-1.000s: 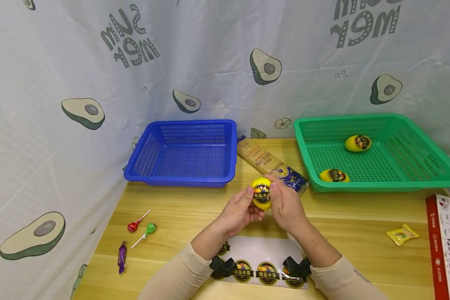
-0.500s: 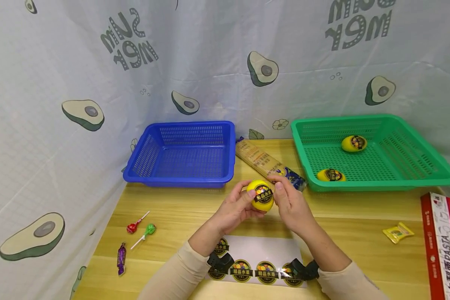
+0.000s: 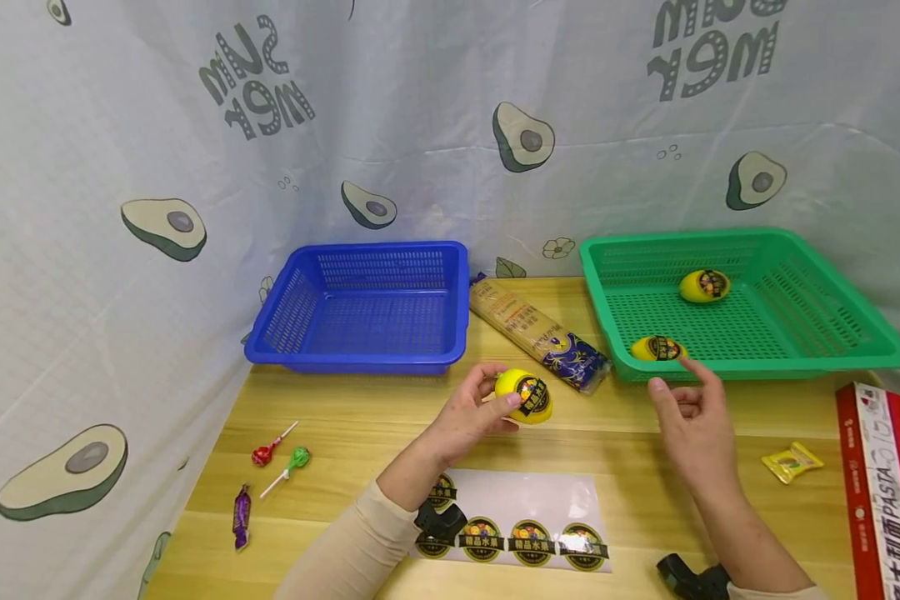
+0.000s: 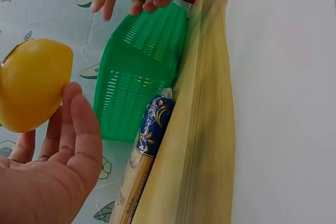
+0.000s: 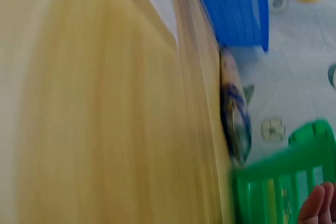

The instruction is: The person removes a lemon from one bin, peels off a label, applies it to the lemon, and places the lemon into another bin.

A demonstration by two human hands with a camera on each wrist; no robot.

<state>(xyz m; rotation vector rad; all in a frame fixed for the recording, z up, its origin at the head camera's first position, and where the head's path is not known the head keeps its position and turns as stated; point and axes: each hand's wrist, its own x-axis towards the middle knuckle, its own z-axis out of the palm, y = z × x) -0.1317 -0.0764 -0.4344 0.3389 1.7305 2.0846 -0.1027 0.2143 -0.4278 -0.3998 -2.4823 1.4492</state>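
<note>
Near the table's left edge lie two lollipops and a purple candy; an empty blue basket sits toward the back. At mid-table the left hand grasps a yellow lemon, just stickered, above a sticker sheet at the front edge. The right hand hovers released, holding nothing. The labelling step looks finished; next, I judge, the lemon goes into the green basket with two labelled lemons. The red box at the right edge reads "PASTA".
</note>
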